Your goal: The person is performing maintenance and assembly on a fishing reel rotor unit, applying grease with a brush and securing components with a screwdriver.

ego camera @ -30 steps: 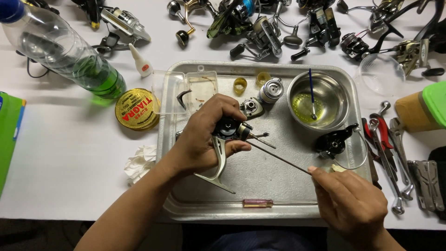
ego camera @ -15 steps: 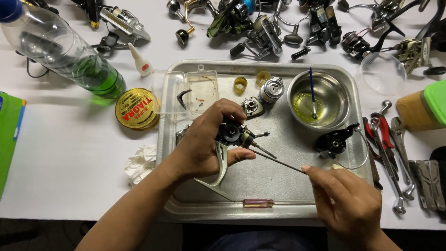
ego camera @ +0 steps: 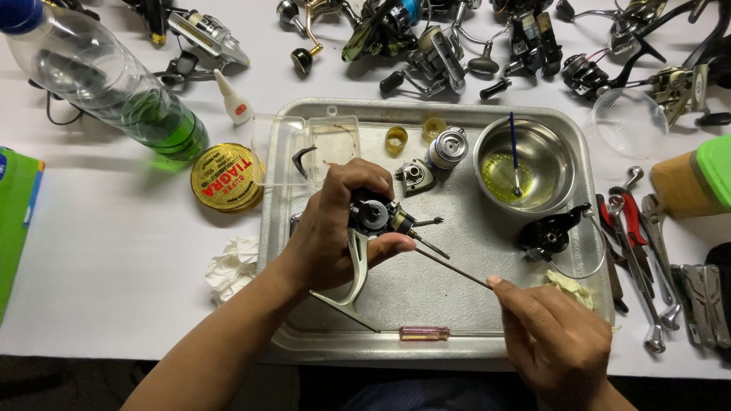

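One fishing reel body [ego camera: 371,218], side cover off and gears bare, sits over the metal tray [ego camera: 457,281]. Left hand [ego camera: 335,228] has its grip clenched round it; right hand [ego camera: 552,339] pinches a thin rod tool [ego camera: 453,268] aimed at the mechanism. Spool [ego camera: 446,147] and side plate [ego camera: 415,176] lie far on the tray, unfitted. Oil bowl [ego camera: 525,164] far right. Judged mid-service.

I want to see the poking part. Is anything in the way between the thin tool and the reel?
Nothing visible is. The right hand holds the thin tool, and its tip reaches straight to the reel in the left hand, over bare tray.
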